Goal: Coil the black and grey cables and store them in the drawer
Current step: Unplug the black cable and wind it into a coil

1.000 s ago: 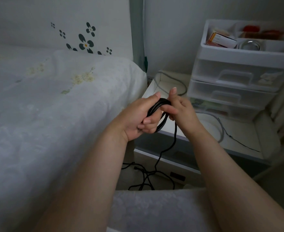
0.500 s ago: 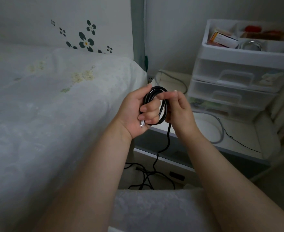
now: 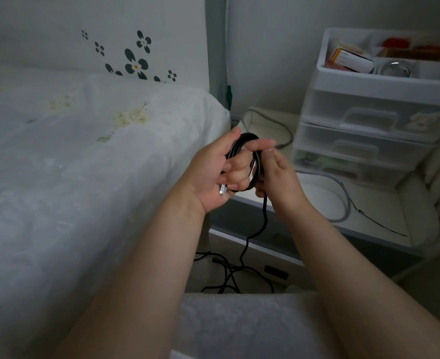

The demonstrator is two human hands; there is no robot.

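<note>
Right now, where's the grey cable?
In the head view the grey cable lies on the white bedside table, right of both hands, looping in front of the clear drawer unit.

The left hand (image 3: pixel 213 174) covers much of the black cable's (image 3: pixel 255 167) coil, so its loops can't be counted. The grey cable (image 3: pixel 344 200) passes behind the right hand (image 3: pixel 278 177). The drawer unit (image 3: pixel 369 130) is cropped at right; its tray contents blur, perhaps boxes.
</note>
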